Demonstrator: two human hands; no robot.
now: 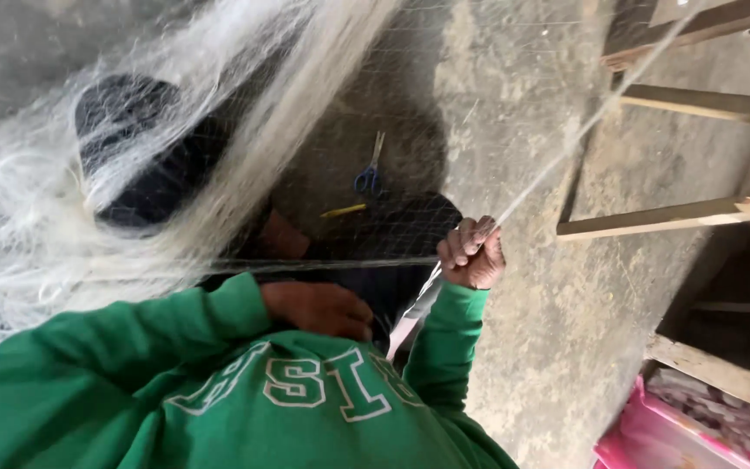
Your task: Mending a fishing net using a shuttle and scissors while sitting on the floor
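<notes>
A fine white fishing net [62, 200] hangs in a thick bundle over my left side and spreads as thin mesh across the middle. My right hand [472, 254] is closed around a taut strand of the net [557, 165] that runs up to the right. A flat pale netting needle [413, 314] sticks down from that fist. My left hand [319, 308] rests low against my dark trousers, its fingers curled under the mesh; what it holds is hidden. Green sleeves cover both arms.
Blue-handled scissors [370, 174] and a yellow stick-like tool [343, 210] lie on the concrete floor beyond my knees. A wooden frame [653, 219] stands at the right, with a pink plastic tub [653, 434] at the lower right.
</notes>
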